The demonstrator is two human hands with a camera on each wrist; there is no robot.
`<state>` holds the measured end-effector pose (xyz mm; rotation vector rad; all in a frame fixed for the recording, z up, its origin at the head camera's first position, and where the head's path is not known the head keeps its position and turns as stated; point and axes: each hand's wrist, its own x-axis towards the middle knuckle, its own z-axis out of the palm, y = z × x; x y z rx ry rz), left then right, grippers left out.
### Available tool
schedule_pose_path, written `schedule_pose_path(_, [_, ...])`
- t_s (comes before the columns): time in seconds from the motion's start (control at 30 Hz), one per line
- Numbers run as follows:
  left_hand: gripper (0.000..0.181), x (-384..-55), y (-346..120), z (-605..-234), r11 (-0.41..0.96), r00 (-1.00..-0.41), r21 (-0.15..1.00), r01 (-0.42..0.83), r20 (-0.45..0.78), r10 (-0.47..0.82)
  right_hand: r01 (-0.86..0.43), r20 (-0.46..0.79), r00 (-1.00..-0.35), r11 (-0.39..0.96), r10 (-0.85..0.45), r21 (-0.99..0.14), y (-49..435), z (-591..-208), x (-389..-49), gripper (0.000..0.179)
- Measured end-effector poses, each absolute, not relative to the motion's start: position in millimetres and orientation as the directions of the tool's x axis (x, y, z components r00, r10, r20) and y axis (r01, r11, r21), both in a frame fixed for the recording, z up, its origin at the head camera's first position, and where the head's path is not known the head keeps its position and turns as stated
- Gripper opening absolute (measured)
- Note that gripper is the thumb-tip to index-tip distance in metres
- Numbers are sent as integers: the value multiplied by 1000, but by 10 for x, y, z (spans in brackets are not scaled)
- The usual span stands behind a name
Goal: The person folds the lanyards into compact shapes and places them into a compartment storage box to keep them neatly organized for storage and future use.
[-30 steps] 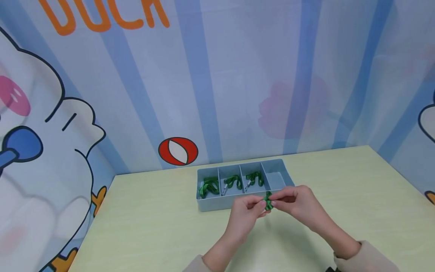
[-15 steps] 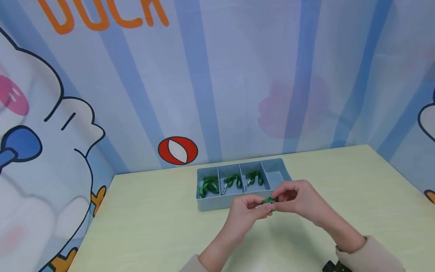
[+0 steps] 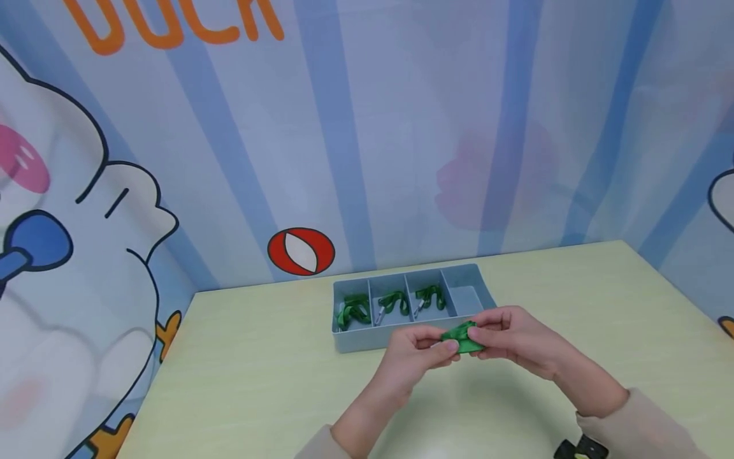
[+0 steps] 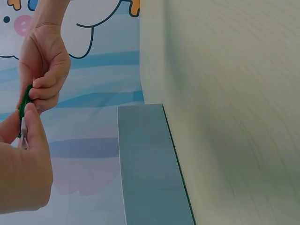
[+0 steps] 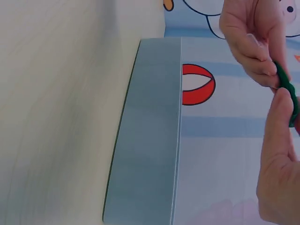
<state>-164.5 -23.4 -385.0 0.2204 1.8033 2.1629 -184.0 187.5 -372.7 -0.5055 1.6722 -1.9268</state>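
Between both hands is a folded green lanyard (image 3: pixel 463 338), held up in front of the tray. My left hand (image 3: pixel 414 357) pinches its left end between thumb and fingers. A small silver clip (image 4: pixel 24 129) sticks out by the left thumb in the left wrist view. My right hand (image 3: pixel 518 341) pinches the other end, thumb on top of the folded strap. In the right wrist view the strap (image 5: pixel 287 86) runs from one hand to the other, its far part hidden by fingers.
A blue-grey divided tray (image 3: pixel 367 343) stands behind the hands on the pale table (image 3: pixel 258 382). Three green lanyards, a left (image 3: pixel 353 311), a middle (image 3: pixel 394 303) and a right one (image 3: pixel 430 296), lie in separate compartments. A printed curtain (image 3: pixel 395 127) hangs behind the table.
The lanyard first showed as a narrow upright bundle, then lay flatter, and now spreads wider between the hands. My right hand has shifted slightly right; the left has barely moved.
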Motion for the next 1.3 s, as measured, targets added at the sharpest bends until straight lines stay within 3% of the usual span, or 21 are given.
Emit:
schedule_pose_path(0.17, [20, -1625, -190, -3832, -109, -962, 986, -125, -94, 256, -22, -17, -895, 82, -446, -996, 1786, -3697, -1789, 11])
schedule_pose_path(0.33, [16, -1625, -178, -3863, 19, -969, 998, -54, -57, 239, -92, -2, -927, 232, -376, -968, 1774, -3702, -1776, 17])
schedule_pose_path(0.57, [13, -1624, -202, -3974, 63, -946, 998, 6, -15, 325, -4, -93, -881, 202, -465, -979, 1889, -3778, -1788, 19])
schedule_pose_path(0.9, [11, -1635, -229, -3972, 177, -928, 975, 133, 60, 367, 26, -35, -748, 23, -663, -999, 1950, -3851, -1910, 6])
schedule_pose_path(1.17, [4, -1638, -221, -4000, 409, -907, 856, 317, 148, 394, -12, -57, -755, 100, -653, -995, 1897, -3861, -1913, 15])
schedule_pose_path(1.3, [3, -1632, -236, -3938, 463, -909, 825, 324, 136, 394, -19, -62, -761, 117, -646, -993, 1883, -3827, -1914, 17])
